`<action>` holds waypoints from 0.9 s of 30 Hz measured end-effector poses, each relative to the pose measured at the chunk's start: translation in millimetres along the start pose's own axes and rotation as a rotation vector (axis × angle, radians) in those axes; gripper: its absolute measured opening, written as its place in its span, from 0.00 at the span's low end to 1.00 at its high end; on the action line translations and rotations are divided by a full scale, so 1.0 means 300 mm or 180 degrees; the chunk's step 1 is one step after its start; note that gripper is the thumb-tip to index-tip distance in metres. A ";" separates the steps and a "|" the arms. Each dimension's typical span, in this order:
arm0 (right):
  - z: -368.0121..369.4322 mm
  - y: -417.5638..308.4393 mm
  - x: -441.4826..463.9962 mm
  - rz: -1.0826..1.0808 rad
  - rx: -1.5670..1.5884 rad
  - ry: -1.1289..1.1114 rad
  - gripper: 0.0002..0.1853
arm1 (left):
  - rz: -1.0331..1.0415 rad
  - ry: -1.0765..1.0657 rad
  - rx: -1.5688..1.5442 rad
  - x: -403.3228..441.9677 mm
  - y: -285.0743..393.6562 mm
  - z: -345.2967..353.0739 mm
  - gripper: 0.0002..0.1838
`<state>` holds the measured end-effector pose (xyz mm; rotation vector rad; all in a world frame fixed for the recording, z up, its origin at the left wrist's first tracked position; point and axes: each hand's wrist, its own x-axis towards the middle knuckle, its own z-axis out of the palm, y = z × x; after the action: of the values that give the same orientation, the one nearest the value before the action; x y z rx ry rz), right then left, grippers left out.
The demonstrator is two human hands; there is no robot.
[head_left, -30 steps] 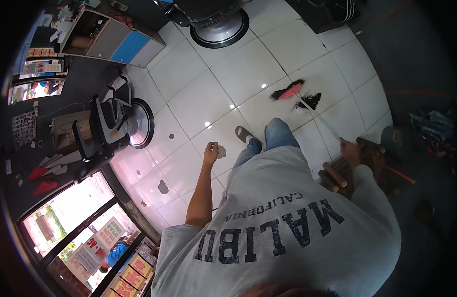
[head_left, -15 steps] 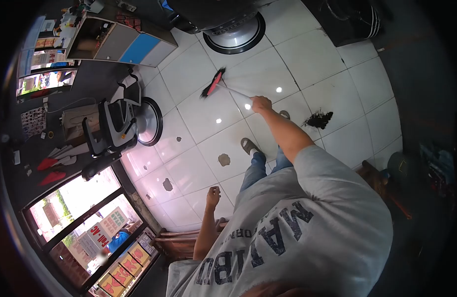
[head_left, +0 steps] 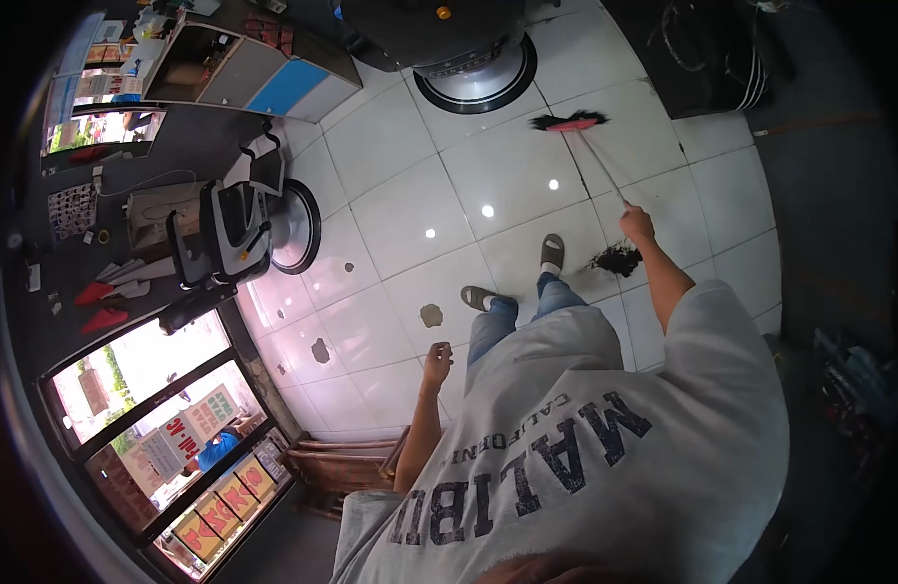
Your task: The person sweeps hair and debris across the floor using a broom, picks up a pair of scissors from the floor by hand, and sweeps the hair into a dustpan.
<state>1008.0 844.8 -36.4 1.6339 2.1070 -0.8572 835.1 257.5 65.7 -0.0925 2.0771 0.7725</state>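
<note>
My right hand (head_left: 638, 224) is wrapped round the end of the thin broom handle. The broom (head_left: 575, 125), with a red head and black bristles, lies against the white tiles ahead, its handle slanting back to me. Just beside that hand, nearer my feet, is a pile of dark hair (head_left: 619, 260) on the floor. My left hand (head_left: 437, 362) hangs at my other side over the tiles, fingers curled; whether it holds anything is too small to tell.
A barber chair base (head_left: 478, 83) stands ahead, another chair (head_left: 237, 234) at the left. A cabinet (head_left: 274, 88) is beyond it. A wooden bench (head_left: 347, 462) sits behind at the left. A black box-like object (head_left: 707, 58) is at the upper right.
The broom first swung left across the tiles, then back to the right, with my right hand. The dark pile stays on the floor. My left hand has lowered beside me.
</note>
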 end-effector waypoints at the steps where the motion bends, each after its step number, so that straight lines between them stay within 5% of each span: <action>1: -0.004 0.049 -0.033 -0.0205 -0.0138 0.0099 0.23 | -0.0019 0.0005 -0.0032 0.017 0.027 0.009 0.20; 5: -0.044 0.058 -0.236 -0.0805 -0.0445 0.0011 0.24 | -0.0123 0.0027 -0.0132 0.076 0.114 0.041 0.20; 12: 0.166 -0.486 -0.099 -0.2127 -0.0711 -0.0044 0.27 | 0.0031 -0.0310 0.0348 0.216 0.201 0.006 0.21; 15: 0.171 -0.803 -0.058 -0.2052 -0.0955 0.0017 0.18 | 0.0230 -0.0229 0.0269 0.301 0.285 -0.061 0.20; 20: 0.093 -1.051 0.113 -0.1629 -0.1388 -0.0259 0.19 | 0.0220 -0.0150 0.0368 0.475 0.457 -0.169 0.19; 23: 0.049 -0.961 0.270 -0.0952 -0.0865 -0.0186 0.21 | 0.0424 -0.0054 0.0188 0.554 0.536 -0.216 0.19; 27: -0.097 -0.541 0.265 -0.0512 -0.1037 -0.0455 0.29 | 0.0399 0.0022 0.0074 0.586 0.642 -0.257 0.19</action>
<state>833.5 897.6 -20.7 1.2172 2.1633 -0.6148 608.1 407.2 56.0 0.0486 2.1135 0.8241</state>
